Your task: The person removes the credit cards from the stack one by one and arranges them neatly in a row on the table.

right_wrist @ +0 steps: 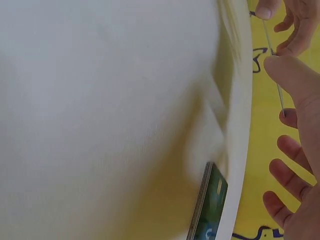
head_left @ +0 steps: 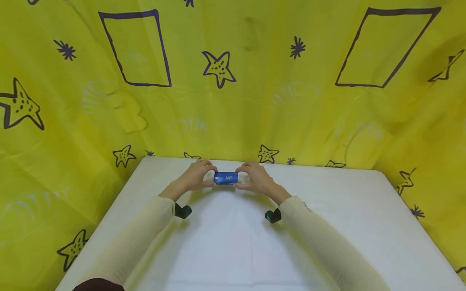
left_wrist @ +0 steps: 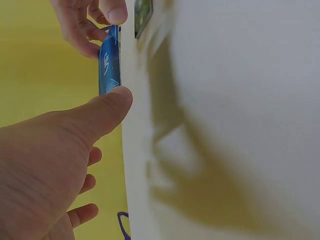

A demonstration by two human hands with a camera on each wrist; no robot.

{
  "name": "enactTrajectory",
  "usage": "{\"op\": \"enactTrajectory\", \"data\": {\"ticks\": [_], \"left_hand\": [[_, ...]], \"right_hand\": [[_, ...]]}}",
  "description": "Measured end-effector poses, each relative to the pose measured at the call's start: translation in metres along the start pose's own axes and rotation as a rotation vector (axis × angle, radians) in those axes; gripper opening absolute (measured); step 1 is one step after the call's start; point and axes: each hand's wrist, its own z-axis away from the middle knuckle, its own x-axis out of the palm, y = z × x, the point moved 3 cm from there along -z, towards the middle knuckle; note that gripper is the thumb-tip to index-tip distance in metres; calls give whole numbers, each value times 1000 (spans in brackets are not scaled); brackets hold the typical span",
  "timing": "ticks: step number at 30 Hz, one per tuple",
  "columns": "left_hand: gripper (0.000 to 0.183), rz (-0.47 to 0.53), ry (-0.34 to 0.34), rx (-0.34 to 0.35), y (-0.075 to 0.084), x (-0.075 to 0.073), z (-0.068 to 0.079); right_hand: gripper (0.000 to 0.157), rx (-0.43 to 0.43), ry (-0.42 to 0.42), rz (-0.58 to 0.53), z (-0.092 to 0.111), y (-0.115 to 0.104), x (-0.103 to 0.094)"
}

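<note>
A blue card printed with "VIP" is held up near the table's far edge, its printed face toward the head camera. My left hand pinches its left end between thumb and fingers. At the other end my right hand pinches it in the same way. Seen from the right wrist, the card is edge-on, a thin line between the two hands. A stack of dark green cards lies on the table on the right hand's side. Part of this stack also enters the left wrist view.
A white cloth covers the table, with hand shadows on it. Yellow curtains with star drawings rise behind and at both sides. Small dark pieces show beneath the cuffs of both light sleeves.
</note>
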Motion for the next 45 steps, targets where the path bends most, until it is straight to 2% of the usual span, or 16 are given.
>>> {"op": "enactTrajectory", "data": {"ticks": [11,22,30,36,45], "left_hand": [[47,-22,1,-46,-16,-14,33],[46,-5,-14,-78,-34,-16,62],[44,1,-20,-83,-46,-10,74],[44,0,-19,-85,-51,-12,83],[43,-12,-33,-81,-59,-12,92]], "right_hand": [[51,-13,-21,19,-17,-29,21],[54,-12,-43,82,-24,-57,39],[54,-4,-36,128,-25,-71,50],[54,-10,-16,150,-26,-80,56],[53,47,-62,131,-28,-90,66]]}}
